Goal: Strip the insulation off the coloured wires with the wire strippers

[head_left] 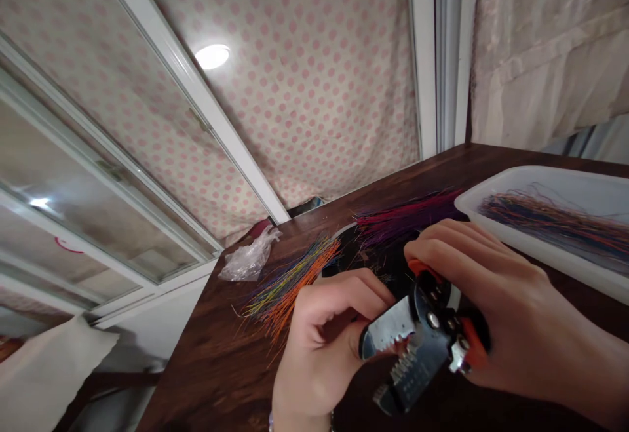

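Okay: right hand (pixel 496 294) curls its fingers (pixel 457 242) round orange-handled steel wire stripper (pixel 422 340) above dark wooden counter (pixel 206 366); left hand (pixel 319 347) pinches the steel head, steadying it. Thin orange-and-multicoloured wires (pixel 289 291) lie fanned nearby.

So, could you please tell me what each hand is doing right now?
Left hand: curled against the wire stripper's jaws.
Right hand: closed, holding its orange handles.
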{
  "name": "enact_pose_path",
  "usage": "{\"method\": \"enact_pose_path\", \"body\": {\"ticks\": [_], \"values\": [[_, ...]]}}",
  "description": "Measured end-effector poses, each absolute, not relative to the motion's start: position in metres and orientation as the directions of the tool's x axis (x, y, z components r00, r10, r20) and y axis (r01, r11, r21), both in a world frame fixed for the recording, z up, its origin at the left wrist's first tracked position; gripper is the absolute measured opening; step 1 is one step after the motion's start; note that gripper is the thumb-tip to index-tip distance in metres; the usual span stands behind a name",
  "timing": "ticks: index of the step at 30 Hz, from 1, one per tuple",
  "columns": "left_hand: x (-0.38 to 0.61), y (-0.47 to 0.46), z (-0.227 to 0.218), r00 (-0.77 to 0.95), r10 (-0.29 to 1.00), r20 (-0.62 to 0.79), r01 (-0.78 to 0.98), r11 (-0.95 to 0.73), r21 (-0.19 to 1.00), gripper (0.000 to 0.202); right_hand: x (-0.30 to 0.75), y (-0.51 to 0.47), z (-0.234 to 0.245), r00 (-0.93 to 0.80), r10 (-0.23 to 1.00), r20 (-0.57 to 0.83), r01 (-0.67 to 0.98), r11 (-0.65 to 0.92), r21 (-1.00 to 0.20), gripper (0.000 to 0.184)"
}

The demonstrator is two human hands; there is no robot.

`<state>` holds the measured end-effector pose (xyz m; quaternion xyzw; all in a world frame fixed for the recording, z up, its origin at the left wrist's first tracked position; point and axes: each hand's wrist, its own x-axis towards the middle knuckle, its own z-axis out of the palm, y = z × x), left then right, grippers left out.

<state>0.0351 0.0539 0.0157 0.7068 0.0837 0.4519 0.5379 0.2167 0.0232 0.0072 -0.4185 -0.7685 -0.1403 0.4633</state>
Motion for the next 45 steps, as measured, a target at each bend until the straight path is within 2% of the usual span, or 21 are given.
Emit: {"method": "enact_pose_path", "body": {"ticks": [12, 19, 26, 37, 45], "values": [[0.037, 0.054, 0.008, 0.536, 0.662, 0.524, -0.393, -0.355, 0.849, 0.028, 0.221, 0.021, 0.006, -0.214, 0.501, 0.839, 0.793, 0.59, -0.15, 0.033], [0.043, 0.056, 0.009, 0.555, 0.633, 0.54, -0.442, -0.326, 0.836, 0.022, 0.226, 0.024, 0.01, -0.257, 0.459, 0.85, 0.79, 0.606, -0.088, 0.024], [0.048, 0.057, 0.01, 0.555, 0.631, 0.542, -0.417, -0.353, 0.838, 0.023, 0.234, 0.025, 0.011, -0.306, 0.473, 0.826, 0.785, 0.617, -0.063, 0.033], [0.048, 0.054, 0.012, 0.551, 0.617, 0.562, -0.424, -0.373, 0.826, 0.02, 0.237, 0.023, 0.009, -0.32, 0.512, 0.797, 0.759, 0.642, -0.108, 0.043], [0.05, 0.054, 0.011, 0.538, 0.627, 0.563, -0.424, -0.376, 0.824, 0.022, 0.239, 0.024, 0.009, -0.331, 0.517, 0.789, 0.76, 0.642, -0.102, 0.038]]}}
